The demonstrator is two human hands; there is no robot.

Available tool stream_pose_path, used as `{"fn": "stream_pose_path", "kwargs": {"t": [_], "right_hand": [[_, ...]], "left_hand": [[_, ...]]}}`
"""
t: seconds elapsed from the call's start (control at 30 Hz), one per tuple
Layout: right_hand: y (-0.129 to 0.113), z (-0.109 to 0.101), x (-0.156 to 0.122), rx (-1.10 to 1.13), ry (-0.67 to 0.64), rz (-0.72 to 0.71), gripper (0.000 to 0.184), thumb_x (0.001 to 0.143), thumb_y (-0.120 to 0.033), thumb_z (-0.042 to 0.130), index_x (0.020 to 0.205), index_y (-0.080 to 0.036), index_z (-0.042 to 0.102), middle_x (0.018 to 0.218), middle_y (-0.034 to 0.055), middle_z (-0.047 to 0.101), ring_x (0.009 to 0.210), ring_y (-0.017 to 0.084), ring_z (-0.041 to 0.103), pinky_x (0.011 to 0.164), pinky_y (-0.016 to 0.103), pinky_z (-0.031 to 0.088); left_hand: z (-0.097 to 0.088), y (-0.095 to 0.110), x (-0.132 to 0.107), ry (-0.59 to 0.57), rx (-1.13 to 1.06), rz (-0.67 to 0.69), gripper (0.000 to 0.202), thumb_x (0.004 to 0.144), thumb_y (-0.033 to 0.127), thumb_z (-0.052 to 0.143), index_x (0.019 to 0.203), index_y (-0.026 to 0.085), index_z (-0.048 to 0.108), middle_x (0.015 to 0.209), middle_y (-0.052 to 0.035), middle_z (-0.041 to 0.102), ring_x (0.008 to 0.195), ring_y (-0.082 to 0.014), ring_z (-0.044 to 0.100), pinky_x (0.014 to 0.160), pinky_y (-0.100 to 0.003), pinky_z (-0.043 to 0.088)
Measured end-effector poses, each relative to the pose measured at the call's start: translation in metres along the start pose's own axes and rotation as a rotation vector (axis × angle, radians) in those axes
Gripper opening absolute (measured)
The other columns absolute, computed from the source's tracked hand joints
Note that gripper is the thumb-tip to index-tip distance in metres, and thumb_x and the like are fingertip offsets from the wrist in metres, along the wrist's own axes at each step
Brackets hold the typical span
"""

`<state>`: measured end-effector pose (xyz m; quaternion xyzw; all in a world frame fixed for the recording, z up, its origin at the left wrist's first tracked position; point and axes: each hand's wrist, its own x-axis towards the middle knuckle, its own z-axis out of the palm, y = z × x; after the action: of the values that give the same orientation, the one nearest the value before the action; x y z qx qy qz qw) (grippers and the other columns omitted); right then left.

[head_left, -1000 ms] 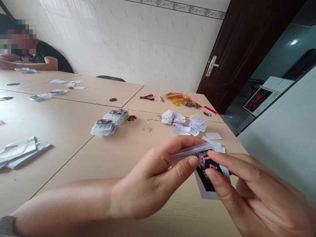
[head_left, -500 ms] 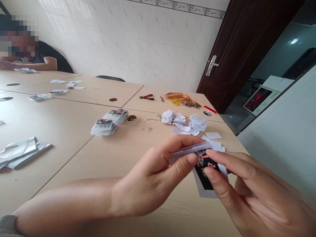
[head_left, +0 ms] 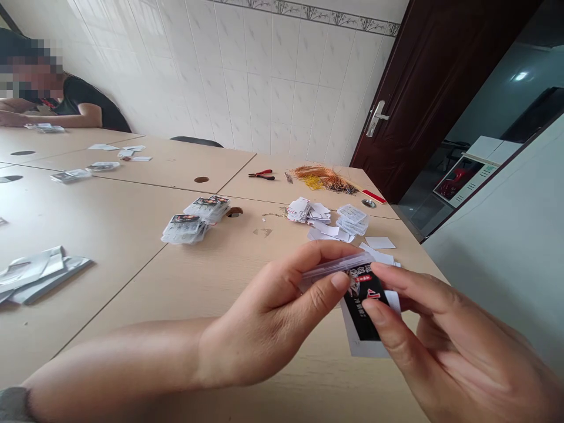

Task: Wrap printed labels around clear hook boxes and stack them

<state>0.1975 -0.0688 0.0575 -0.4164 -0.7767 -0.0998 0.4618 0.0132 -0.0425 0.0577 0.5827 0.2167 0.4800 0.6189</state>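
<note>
Between thumb and fingers my left hand (head_left: 282,305) grips a flat clear plastic box (head_left: 328,268), tilted so that its edge faces me. My right hand (head_left: 453,335) pinches a black printed card (head_left: 362,320) with white and red lettering, its thumb in front and its fingers behind. The card lies against the near side of the box, under my left thumb. A white paper piece (head_left: 352,346) shows behind and below the black card. Part of the box is covered by my left hand.
Beyond my hands lie white card stacks (head_left: 298,210), more clear boxes (head_left: 352,220) and loose white cards (head_left: 380,242). Filled boxes (head_left: 185,229) stand left of them. Pliers (head_left: 262,175) and copper-coloured wires (head_left: 317,171) lie farther back. Another person (head_left: 83,103) sits at the far left.
The black card and my right thumb have shifted slightly down and left, and more of the lettering shows. My left hand keeps its grip on the box.
</note>
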Motion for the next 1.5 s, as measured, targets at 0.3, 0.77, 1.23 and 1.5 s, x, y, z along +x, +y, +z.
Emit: {"fn": "stream_pose_path", "kwargs": {"t": [0.3,0.77,1.23,1.5], "right_hand": [[0.003,0.008,-0.010,0.304,0.101,0.213,0.027,0.086,-0.019,0.073,0.110,-0.027,0.065,0.097,-0.0032,0.079,0.072,0.008,0.077,0.074,0.013,0.064],[0.004,-0.006,0.008,0.167,-0.123,0.102,0.018,0.094,-0.019,0.056,0.105,-0.024,0.069,0.094,-0.0010,0.083,0.075,0.014,0.080,0.063,0.017,0.063],[0.004,0.003,-0.001,0.195,-0.119,0.081,0.021,0.094,-0.020,0.060,0.112,-0.030,0.062,0.080,-0.0057,0.079,0.054,0.009,0.069,0.045,0.014,0.053],[0.003,0.002,-0.003,0.219,-0.097,0.113,0.019,0.092,-0.021,0.064,0.110,-0.028,0.063,0.083,-0.0039,0.080,0.060,0.011,0.074,0.053,0.016,0.059]], "left_hand": [[-0.005,0.002,0.003,0.033,-0.023,-0.089,0.012,0.100,0.020,0.063,0.107,0.019,0.073,0.094,0.0020,0.073,0.086,-0.0074,0.065,0.081,-0.013,0.053],[-0.017,-0.009,0.003,0.080,0.080,-0.163,0.027,0.099,0.028,0.063,0.120,0.036,0.075,0.118,0.0029,0.076,0.104,-0.0169,0.068,0.086,-0.024,0.053],[-0.008,-0.006,0.007,-0.021,-0.022,-0.117,0.013,0.097,0.027,0.069,0.105,0.020,0.061,0.090,0.0003,0.068,0.080,-0.0114,0.064,0.070,-0.023,0.052],[-0.008,-0.005,0.006,-0.017,-0.004,-0.050,0.007,0.097,0.022,0.069,0.099,0.019,0.063,0.083,0.0021,0.065,0.074,-0.0088,0.060,0.066,-0.020,0.051]]}}
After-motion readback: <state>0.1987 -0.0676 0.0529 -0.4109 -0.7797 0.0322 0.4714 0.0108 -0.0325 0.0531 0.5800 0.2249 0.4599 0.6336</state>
